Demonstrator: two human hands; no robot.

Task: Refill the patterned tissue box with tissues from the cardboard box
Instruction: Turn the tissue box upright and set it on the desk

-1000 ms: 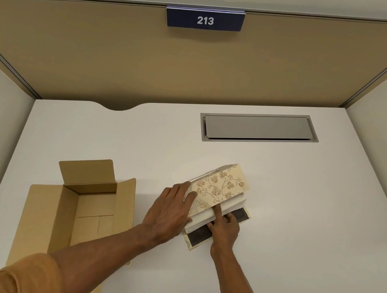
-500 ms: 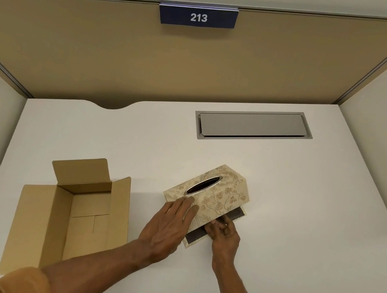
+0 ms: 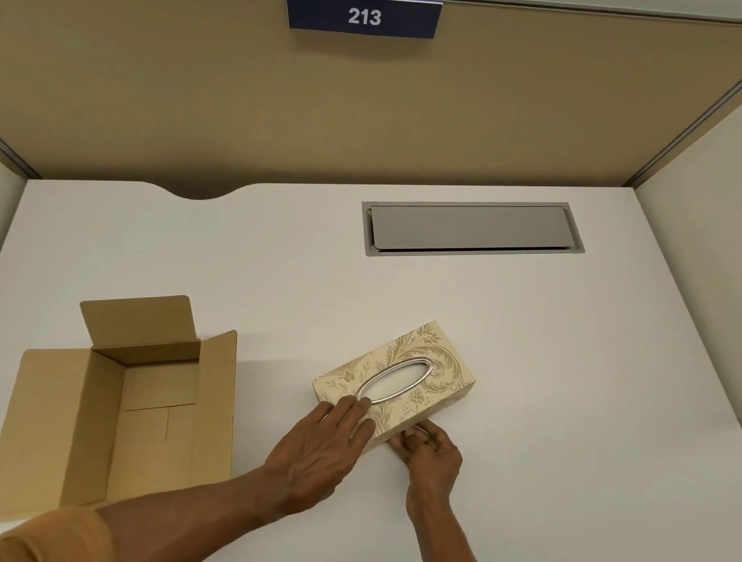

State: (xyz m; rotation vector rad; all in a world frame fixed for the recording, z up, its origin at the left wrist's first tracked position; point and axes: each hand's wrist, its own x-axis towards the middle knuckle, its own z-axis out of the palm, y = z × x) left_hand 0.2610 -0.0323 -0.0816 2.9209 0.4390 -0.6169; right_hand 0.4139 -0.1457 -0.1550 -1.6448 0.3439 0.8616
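Both arms are extended forward from the lower edge of the view, bare from the forearm down; an ochre sleeve [image 3: 41,539] is seen on the left upper arm. The left hand [image 3: 318,447] is laid palm down, fingers stretched forward and slightly spread, the fingertips [image 3: 358,407] pressed flat on a surface, with no grip closed around anything. The left wrist is kept nearly straight. The right hand [image 3: 429,455] is held lower and just beside the left, fingers curled inward and the thumb brought toward them in a pinching pose at the tabletop; what is pinched cannot be made out.
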